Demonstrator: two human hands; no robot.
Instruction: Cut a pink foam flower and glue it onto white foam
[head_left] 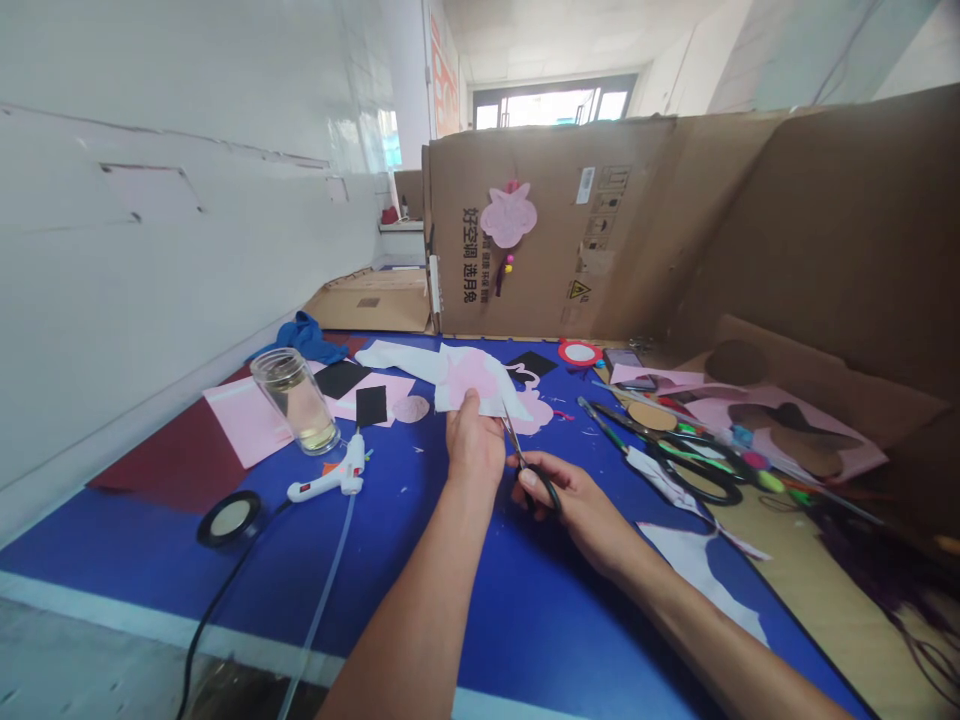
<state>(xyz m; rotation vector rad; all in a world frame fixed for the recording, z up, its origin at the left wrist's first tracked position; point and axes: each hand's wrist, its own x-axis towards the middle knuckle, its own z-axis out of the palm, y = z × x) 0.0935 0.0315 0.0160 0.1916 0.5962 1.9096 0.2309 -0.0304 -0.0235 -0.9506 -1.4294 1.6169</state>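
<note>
My left hand [474, 443] is closed on a white sheet with a pink shape [471, 381], pinching its near edge above the blue table [517, 590]. My right hand [564, 493] grips small scissors [523, 459] by the black handles. Their blades point up and away, touching the sheet's right edge beside my left hand. A pink cut-out [534, 411] lies on the table just behind the blades.
A glass jar [297, 400], white glue gun [332, 478] with cord, and black tape roll [229, 518] sit left. Pink and black paper pieces [370, 405] lie behind. Large scissors [679, 455], beads and scraps clutter the right. Cardboard walls [660, 220] bearing a pink ornament [508, 214] stand behind.
</note>
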